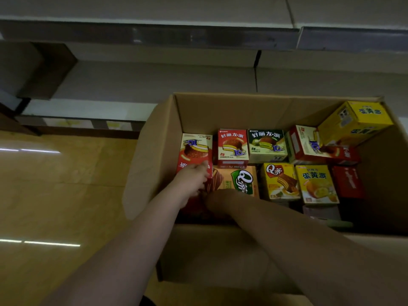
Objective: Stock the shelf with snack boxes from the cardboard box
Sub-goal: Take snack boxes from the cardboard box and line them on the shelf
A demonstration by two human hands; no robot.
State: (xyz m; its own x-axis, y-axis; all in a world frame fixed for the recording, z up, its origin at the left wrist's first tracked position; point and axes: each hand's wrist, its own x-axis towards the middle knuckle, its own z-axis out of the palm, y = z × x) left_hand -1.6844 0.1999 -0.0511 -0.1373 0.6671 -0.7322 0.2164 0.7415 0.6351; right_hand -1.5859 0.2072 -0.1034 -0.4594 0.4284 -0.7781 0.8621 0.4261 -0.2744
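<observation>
In the head view, inside open cardboard box [198,111] on floor: snack boxes packed upright, red, green, yellow. Left hand [194,180] gripping red snack box [195,151] at near-left corner. Right hand [217,200] reaching in beside it, grip hidden, cannot tell. Shelf [154,80] beyond, bare.

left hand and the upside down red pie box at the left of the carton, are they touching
Touching. The head view shows the left hand with fingers lying over the red pie box's lower edge.
</observation>
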